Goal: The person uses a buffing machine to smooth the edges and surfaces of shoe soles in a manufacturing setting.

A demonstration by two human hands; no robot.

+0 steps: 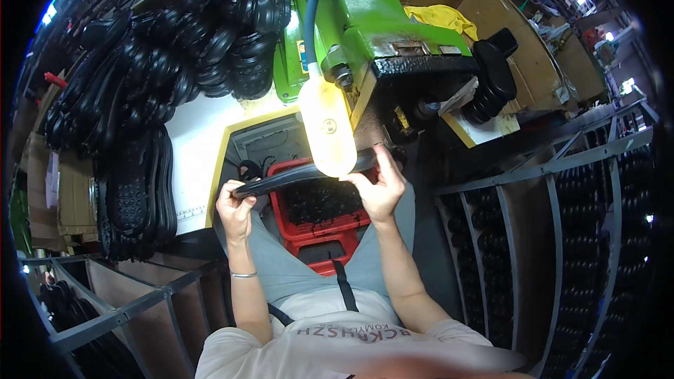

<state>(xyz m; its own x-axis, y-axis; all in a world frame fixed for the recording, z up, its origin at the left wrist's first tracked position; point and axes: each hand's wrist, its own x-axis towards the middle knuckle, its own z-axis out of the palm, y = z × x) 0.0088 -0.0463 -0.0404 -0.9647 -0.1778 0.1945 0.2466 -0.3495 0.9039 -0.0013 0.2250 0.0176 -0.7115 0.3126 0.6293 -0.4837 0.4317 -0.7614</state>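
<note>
A black rubber shoe sole [288, 180] is stretched between my two hands, seen edge-on above my lap. My left hand [235, 207] pinches one end between thumb and fingers. At the other end my right hand [381, 186] grips the sole, thumb below and fingers raised along it. A bright lamp [328, 126] on a blue-grey cable hangs in front and hides part of the sole's middle. Below the sole, a red plastic basket [282, 219] with black scraps in it sits between my knees.
Piles of black soles [232, 28] cover the white, yellow-edged table [200, 161] on the left. A green machine [361, 10] stands ahead. Metal racks [502, 203] with black soles rise on the right, another rack [133, 312] at lower left. Cardboard boxes [491, 14] stand behind.
</note>
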